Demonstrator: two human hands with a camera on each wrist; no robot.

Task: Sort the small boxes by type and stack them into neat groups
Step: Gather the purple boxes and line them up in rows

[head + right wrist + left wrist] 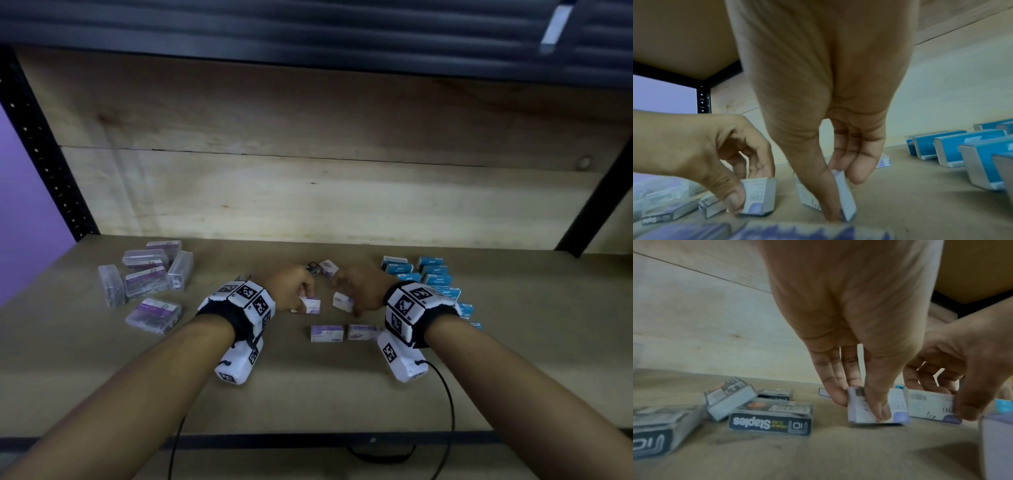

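Observation:
My left hand (306, 297) pinches a small white-and-purple staples box (313, 305) between thumb and fingers, just above the shelf board; the left wrist view shows the hand (859, 404) and its box (897, 410) close up. Right beside it, my right hand (345, 295) pinches a second white-and-purple box (342, 302), which stands on edge in the right wrist view (846, 199). Two more such boxes (327, 333) (363, 332) lie side by side nearer to me. Another one (329, 267) lies behind the hands next to a dark box (313, 268).
Blue boxes (434, 274) stand in rows on the right. Clear plastic boxes (147, 274) are clustered at the left. Several dark staples boxes (769, 418) lie left of my left hand. The wooden back wall (308, 171) and black uprights (44, 144) bound the shelf.

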